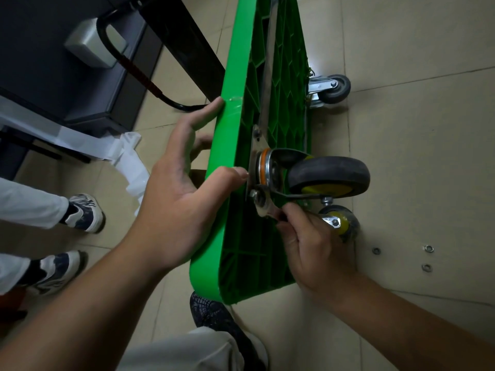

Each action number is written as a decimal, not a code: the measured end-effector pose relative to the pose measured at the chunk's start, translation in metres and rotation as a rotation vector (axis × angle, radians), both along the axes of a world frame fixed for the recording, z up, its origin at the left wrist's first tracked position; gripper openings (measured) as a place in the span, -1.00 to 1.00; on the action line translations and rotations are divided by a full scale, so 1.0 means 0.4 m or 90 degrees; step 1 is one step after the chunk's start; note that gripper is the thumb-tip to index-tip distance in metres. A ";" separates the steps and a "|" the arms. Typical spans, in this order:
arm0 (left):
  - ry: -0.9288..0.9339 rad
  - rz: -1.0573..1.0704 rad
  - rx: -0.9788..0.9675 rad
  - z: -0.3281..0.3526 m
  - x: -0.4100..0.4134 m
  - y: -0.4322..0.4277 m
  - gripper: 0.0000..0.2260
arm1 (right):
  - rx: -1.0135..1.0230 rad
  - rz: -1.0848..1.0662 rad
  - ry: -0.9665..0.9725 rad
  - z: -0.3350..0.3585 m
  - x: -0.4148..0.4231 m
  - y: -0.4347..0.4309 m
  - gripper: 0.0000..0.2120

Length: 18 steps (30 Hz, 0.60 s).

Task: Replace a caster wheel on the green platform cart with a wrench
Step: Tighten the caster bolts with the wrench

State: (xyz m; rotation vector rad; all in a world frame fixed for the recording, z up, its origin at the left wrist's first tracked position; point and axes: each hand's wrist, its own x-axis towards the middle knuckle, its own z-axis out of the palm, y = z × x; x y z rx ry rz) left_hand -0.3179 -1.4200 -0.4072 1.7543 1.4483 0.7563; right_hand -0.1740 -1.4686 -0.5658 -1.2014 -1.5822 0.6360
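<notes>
Right hand (313, 245): fingers curled tight round the handle of the wrench (263, 208), thumb on top. Wrench head sits on a nut at the near corner of the caster's mounting plate.

Left hand (174, 204): spread, not clenched, bracing the green platform cart (230, 145). Thumb tip presses the rim right beside the mounting plate, index lies flat along the rim farther up, other fingers go behind the deck, out of sight.

Cart stands tipped on its long edge, ribbed underside facing right. A metal strip (267, 76) runs down the underside to the plate.

Caster wheel (329, 175): black tyre, yellow hub, bracketed to the plate, sticking out right, just above the right hand. Orange ring at the swivel.

Second caster (345, 223), yellow hub, lies on the floor just right of the right hand, partly hidden by it. Grey caster (336, 88) is mounted at the far end of the cart, touching the floor.

Three loose washers (376, 250) on the floor (415, 156) tiles, right of the near end, well apart from the cart.

Cart's black handle (134, 65) juts left, beyond the deck, against dark furniture. White plastic sheet (126, 153) drapes to the floor at left.

A bystander's two sneakers (85, 212) at near left. The wearer's own dark shoe (214, 314) sits at the cart's near corner.
</notes>
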 end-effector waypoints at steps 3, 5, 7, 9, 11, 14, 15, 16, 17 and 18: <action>-0.003 0.000 0.000 -0.001 0.001 0.001 -0.30 | 0.018 0.033 -0.037 -0.003 0.010 0.018 -0.66; -0.008 0.002 -0.002 0.000 0.001 0.002 -0.30 | 0.033 0.049 -0.066 -0.004 0.019 0.027 -0.67; -0.007 0.001 -0.002 0.000 0.000 0.003 -0.30 | 0.039 0.053 -0.088 -0.002 0.027 0.031 -0.67; 0.001 0.001 -0.002 0.001 0.000 0.003 -0.30 | 0.032 0.056 -0.109 0.006 0.031 0.031 -0.67; 0.002 0.005 0.000 0.002 0.001 0.004 -0.30 | -0.001 0.066 -0.119 0.021 0.030 0.024 -0.68; 0.014 0.005 0.006 0.001 -0.002 0.004 -0.32 | -0.165 0.123 -0.066 0.075 0.026 -0.003 -0.69; 0.018 0.004 0.007 0.001 -0.003 0.004 -0.33 | -0.224 0.140 -0.035 0.094 0.025 -0.018 -0.65; 0.021 0.004 0.008 0.003 -0.002 0.003 -0.33 | -0.266 0.149 -0.003 0.112 0.023 -0.034 -0.62; 0.023 0.005 0.011 0.004 -0.001 0.002 -0.32 | -0.297 0.153 0.026 0.131 0.022 -0.050 -0.60; 0.025 0.005 0.015 0.005 0.001 0.001 -0.32 | -0.326 0.158 0.054 0.152 0.021 -0.062 -0.59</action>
